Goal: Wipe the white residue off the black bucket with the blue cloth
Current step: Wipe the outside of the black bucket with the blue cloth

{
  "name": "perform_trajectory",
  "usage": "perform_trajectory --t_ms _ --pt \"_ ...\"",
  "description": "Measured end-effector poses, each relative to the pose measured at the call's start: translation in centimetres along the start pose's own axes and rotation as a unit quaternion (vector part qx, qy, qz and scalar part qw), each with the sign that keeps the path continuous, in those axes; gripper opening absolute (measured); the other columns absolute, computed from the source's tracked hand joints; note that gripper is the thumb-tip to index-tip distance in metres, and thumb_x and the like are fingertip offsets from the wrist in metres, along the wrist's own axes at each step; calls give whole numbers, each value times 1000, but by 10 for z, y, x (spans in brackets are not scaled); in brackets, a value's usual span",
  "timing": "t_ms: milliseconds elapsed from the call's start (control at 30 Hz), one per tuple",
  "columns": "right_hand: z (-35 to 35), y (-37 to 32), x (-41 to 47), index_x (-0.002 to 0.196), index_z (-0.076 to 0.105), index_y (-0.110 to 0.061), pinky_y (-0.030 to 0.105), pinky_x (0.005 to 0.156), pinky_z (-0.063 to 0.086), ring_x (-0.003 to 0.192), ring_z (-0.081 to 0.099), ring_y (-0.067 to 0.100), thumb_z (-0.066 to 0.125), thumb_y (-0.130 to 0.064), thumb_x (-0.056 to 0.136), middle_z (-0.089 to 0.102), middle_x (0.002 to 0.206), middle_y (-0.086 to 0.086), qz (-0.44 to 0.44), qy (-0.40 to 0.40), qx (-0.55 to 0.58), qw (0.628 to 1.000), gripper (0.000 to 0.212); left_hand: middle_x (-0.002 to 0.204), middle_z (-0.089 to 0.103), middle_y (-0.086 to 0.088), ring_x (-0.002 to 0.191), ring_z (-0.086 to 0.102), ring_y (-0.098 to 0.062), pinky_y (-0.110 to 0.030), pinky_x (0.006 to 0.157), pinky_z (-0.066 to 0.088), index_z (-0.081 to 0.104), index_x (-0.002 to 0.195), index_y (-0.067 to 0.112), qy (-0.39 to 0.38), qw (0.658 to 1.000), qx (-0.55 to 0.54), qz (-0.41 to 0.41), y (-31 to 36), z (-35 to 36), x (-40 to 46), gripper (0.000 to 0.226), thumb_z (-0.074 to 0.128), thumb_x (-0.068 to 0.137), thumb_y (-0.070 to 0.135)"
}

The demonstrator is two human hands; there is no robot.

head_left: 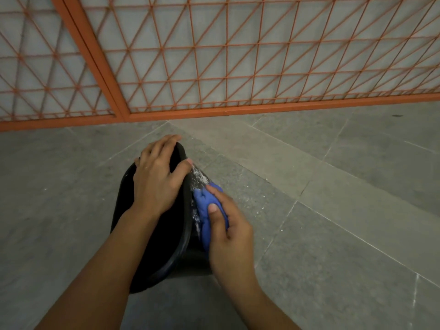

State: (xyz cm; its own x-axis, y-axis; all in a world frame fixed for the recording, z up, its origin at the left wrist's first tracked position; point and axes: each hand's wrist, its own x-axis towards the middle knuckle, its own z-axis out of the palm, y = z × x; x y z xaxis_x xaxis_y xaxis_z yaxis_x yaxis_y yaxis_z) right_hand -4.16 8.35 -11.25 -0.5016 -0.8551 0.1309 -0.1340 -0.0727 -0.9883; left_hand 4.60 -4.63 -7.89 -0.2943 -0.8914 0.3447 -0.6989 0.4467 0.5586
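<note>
Item: black bucket (pixel 152 246), plastic by the look of it, lying tilted on its side on the grey stone-tiled floor (pixel 333 210) near an orange metal lattice gate (pixel 214 67), its open mouth facing left and its outer wall turned to the right. Condition: white residue (pixel 198 177) is showing as flecked, powdery streaks on the outer wall just beyond the rim, with scattered white specks on the tiles beside it. Holding: the left hand (pixel 156 177) is lying over the upper rim, fingers curled across its far edge and thumb hooked on the near side, bracing the bucket. Tool: blue cloth (pixel 204 210), bunched into a soft wad, is being gripped by the right hand (pixel 228 236), thumb on top and fingers wrapped round it, and pressed against the soiled wall just below the remaining streaks. Handling notes: the bucket is likely light and fairly stiff with a smooth, somewhat slippery wall, so it is probably prone to rolling under pressure; the rolled rim is appearing the surest place to grip it. The cloth is limp and conforming, best held bunched so the palm is backing the contact patch. Progress, as a judgement: wiping is under way, with residue above the cloth yet to be cleared
</note>
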Motion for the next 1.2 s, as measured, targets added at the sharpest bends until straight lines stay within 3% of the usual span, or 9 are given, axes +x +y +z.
perform_trajectory --t_ms 100,200,333,500,600,733,867,1067,1200 --pt "-2 7 -7 116 59 -37 20 102 40 114 50 -9 43 -36 87 59 121 -22 29 34 -11 999 33 142 45 2 132 36 -25 -54 107 29 45 136 25 -3 1000 3 4 3 0 -1 74 30 72 58" --pt "0 -10 -25 113 59 -42 7 99 33 118 47 -11 47 -41 87 56 124 -27 -10 26 4 1000 29 141 46 3 132 37 -25 -56 106 28 46 135 26 -12 1000 11 13 3 2 1 74 30 71 59" --pt "0 2 -8 118 60 -32 11 99 36 115 49 -11 44 -37 87 59 120 -25 17 28 8 999 35 139 46 3 131 36 -25 -54 106 29 46 135 27 -3 1000 7 -4 2 2 1 74 30 70 59" --pt "-1 -13 -30 108 60 -44 4 95 33 115 49 -11 49 -34 86 54 121 -35 8 57 20 998 27 139 45 4 130 35 -23 -50 106 30 46 135 29 -12 1000 13 2 8 2 -1 76 29 68 60" --pt "4 -17 -15 111 61 -39 8 98 36 114 50 -10 47 -36 87 60 119 -23 15 32 30 999 28 138 46 4 128 36 -26 -50 105 31 46 134 30 -15 1000 7 -8 6 2 2 75 31 67 60" --pt "0 -2 -7 113 62 -30 24 104 40 113 53 -4 44 -30 90 61 120 -15 85 79 22 993 29 136 45 5 127 35 -25 -49 105 31 46 134 31 -18 1000 9 -13 9 2 3 77 31 65 61" --pt "4 -29 -24 113 60 -34 5 98 33 115 48 -12 45 -30 87 57 122 -21 67 62 56 994 31 137 45 4 127 35 -26 -49 105 31 46 134 32 -28 1000 13 -3 15 5 4 78 31 64 62" --pt "1 -13 -6 116 61 -24 22 102 40 110 54 -4 46 -17 95 62 119 -11 84 77 20 993 27 136 45 3 126 36 -27 -48 105 32 48 133 32 -17 1000 1 -19 11 3 3 76 32 65 62" --pt "8 -31 -18 117 61 -26 10 101 35 116 48 -10 43 -30 88 58 123 -17 45 49 39 997 35 135 46 4 125 37 -26 -48 105 32 48 132 33 -17 1000 0 -19 11 2 3 75 32 65 61"
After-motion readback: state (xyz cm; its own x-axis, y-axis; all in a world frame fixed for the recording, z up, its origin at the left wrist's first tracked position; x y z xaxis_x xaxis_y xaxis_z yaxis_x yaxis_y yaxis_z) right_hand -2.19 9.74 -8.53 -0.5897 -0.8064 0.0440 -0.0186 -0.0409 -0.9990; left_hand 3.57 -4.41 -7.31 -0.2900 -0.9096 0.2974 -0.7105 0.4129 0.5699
